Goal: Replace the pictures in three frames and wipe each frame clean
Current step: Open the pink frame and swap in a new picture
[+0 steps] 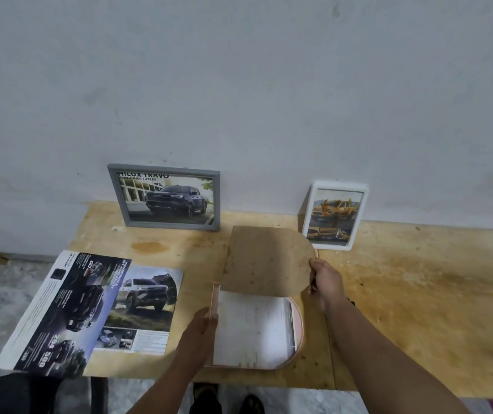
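Head view, plywood table (418,294) against a pale wall. Third frame, arch-topped with a pinkish rim (297,333), lies face down at the near edge of the table, straight end to the left, rounded end to the right; its long axis runs left–right. Brown fibreboard backing board (266,264), same arch shape, is lifted clear of the frame and tilted up toward the wall, its lower edge just above the far side of the frame. Right hand (324,283) is closed on the board's rounded right edge, thumb on the near face, fingers behind. Left hand (202,327) holds the frame's straight left end, fingers curled over the rim, steadying it. Exposed inside the frame: a white sheet, the back of the old picture (251,327), with a strip of print showing along its right side. Judgement: the sheet lies directly below and nearer than the raised board, between the two hands; the left hand is the closer one to its free left edge, while the right is occupied by the board, which needs setting down first. Grey frame with a truck picture (167,198) and white frame with a yellow truck picture (333,216) stand propped against the wall. Open truck brochure (90,312) lies to the left, overhanging the table edge. No cloth in view.
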`<state>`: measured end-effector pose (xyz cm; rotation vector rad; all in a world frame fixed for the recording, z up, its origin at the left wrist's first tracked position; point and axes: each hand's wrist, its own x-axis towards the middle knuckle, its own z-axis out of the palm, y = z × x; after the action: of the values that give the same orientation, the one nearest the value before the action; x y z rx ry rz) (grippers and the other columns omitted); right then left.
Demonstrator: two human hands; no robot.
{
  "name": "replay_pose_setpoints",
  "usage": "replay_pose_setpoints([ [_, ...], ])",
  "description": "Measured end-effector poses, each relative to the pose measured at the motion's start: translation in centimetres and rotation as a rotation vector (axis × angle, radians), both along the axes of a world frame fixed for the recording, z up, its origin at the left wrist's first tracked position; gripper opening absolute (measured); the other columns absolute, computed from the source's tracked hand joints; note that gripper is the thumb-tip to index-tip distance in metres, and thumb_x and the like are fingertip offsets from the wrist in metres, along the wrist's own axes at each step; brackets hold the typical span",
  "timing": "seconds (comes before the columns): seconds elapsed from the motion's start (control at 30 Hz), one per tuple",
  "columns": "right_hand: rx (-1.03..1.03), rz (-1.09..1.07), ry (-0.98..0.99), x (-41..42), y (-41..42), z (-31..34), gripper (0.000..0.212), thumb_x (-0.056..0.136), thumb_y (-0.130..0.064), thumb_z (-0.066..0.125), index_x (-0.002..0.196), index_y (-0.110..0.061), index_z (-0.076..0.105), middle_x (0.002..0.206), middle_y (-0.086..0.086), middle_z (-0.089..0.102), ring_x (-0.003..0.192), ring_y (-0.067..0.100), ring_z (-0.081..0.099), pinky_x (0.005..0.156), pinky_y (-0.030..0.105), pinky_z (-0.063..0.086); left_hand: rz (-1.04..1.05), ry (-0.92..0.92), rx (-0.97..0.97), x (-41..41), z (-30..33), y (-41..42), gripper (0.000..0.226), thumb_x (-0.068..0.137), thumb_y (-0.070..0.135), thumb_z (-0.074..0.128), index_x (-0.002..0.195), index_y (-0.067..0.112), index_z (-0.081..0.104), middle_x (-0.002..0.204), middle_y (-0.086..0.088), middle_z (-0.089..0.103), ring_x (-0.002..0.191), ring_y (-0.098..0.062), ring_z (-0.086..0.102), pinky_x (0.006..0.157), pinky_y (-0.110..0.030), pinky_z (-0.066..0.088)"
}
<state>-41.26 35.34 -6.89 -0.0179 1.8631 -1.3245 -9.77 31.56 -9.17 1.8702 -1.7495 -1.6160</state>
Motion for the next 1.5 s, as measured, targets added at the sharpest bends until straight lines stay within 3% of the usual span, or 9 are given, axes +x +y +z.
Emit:
replay_pose_setpoints([
  [0.2, 0.051, -0.058, 0.029, -1.9, -7.0, -1.4, 0.023, 0.099, -0.021, 0.065, 0.118, -0.012, 0.073, 0.107, 0.013, 0.072, 0.094, 0.033, 0.068, 0.084, 0.043, 0.057, -0.001, 0.045, 0.047, -0.1, -0.2, -0.6, 0.024, 0.101, 0.042, 0.058, 0.121, 0.037, 0.046, 0.109, 0.005, 0.063, 0.095, -0.013, 0.061, 0.078, -0.024, 0.047],
  [0.27, 0.065, -0.033, 0.077, -2.4, -8.0, -1.7, 0.023, 0.098, -0.020, 0.067, 0.118, -0.010, 0.072, 0.096, 0.015, 0.073, 0.079, 0.032, 0.066, 0.071, 0.039, 0.057, 0.010, 0.068, 0.046, 0.2, -0.7, -0.8, 0.047, 0.080, 0.065, 0.071, 0.116, 0.041, 0.053, 0.116, -0.002, 0.067, 0.104, -0.020, 0.064, 0.091, -0.033, 0.050],
  [0.4, 0.132, 0.062, 0.121, -2.0, -7.7, -1.6, 0.033, 0.094, -0.019, 0.066, 0.126, -0.010, 0.069, 0.103, 0.014, 0.073, 0.081, 0.026, 0.061, 0.068, 0.033, 0.050, -0.022, 0.016, 0.025, 0.4, -0.5, -0.8, 0.024, 0.103, 0.028, 0.055, 0.123, 0.038, 0.047, 0.121, -0.002, 0.067, 0.114, -0.023, 0.064, 0.098, -0.036, 0.049],
  [0.5, 0.202, 0.180, 0.333, 0.2, -5.2, -0.7, 0.027, 0.099, -0.014, 0.060, 0.126, -0.013, 0.065, 0.104, -0.001, 0.066, 0.087, 0.016, 0.060, 0.076, 0.024, 0.047, -0.029, 0.010, 0.040, 0.3, -0.5, -1.0, 0.027, 0.104, 0.029, 0.054, 0.131, 0.029, 0.055, 0.118, 0.004, 0.060, 0.112, -0.021, 0.060, 0.099, -0.035, 0.049],
  [0.7, 0.399, 0.639, 0.573, 4.6, 3.8, -4.2, 0.012, 0.093, -0.034, 0.064, 0.082, -0.032, 0.067, 0.074, -0.014, 0.069, 0.072, 0.007, 0.068, 0.073, 0.036, 0.062, -0.170, -0.083, -0.016, 0.3, -0.8, -0.7, 0.031, 0.101, 0.041, 0.057, 0.127, 0.024, 0.065, 0.125, 0.005, 0.062, 0.116, -0.019, 0.063, 0.097, -0.034, 0.053],
  [0.77, 0.434, 0.760, 0.619, 5.7, 6.0, -5.0, 0.012, 0.092, -0.045, 0.064, 0.092, -0.033, 0.068, 0.084, -0.017, 0.067, 0.075, 0.003, 0.064, 0.076, 0.033, 0.060, -0.213, -0.144, -0.052, 0.4, -1.4, -0.6, 0.042, 0.099, 0.043, 0.060, 0.132, 0.018, 0.064, 0.130, 0.002, 0.060, 0.119, -0.019, 0.062, 0.101, -0.036, 0.052],
  [0.93, 0.510, 0.831, 0.679, 7.8, 8.7, -6.3, 0.065, 0.083, -0.063, 0.066, 0.138, -0.030, 0.055, 0.125, -0.010, 0.058, 0.102, 0.011, 0.062, 0.082, 0.026, 0.056, -0.426, -0.308, -0.145, 0.2, -2.0, 0.2, 0.051, 0.101, 0.045, 0.055, 0.142, 0.016, 0.054, 0.145, -0.001, 0.046, 0.127, -0.018, 0.054, 0.107, -0.025, 0.043],
  [1.13, 0.547, 0.798, 0.719, 8.6, 9.2, -5.9, 0.064, 0.082, -0.056, 0.073, 0.135, -0.028, 0.052, 0.131, -0.005, 0.050, 0.109, 0.015, 0.059, 0.088, 0.031, 0.057, -0.614, -0.438, -0.225, 0.8, -3.0, 1.6, 0.072, 0.096, 0.056, 0.053, 0.157, 0.024, 0.032, 0.165, -0.001, 0.022, 0.149, -0.021, 0.027, 0.122, -0.035, 0.030],
  [1.5, 0.604, 0.807, 0.734, 9.5, 8.8, -4.9, 0.077, 0.083, -0.060, 0.072, 0.144, -0.025, 0.040, 0.139, 0.001, 0.043, 0.123, 0.019, 0.052, 0.091, 0.029, 0.054, -0.679, -0.487, -0.213, 0.4, -3.0, 1.8, 0.072, 0.099, 0.054, 0.048, 0.160, 0.025, 0.023, 0.167, 0.000, 0.012, 0.151, -0.026, 0.020, 0.119, -0.043, 0.036],
])
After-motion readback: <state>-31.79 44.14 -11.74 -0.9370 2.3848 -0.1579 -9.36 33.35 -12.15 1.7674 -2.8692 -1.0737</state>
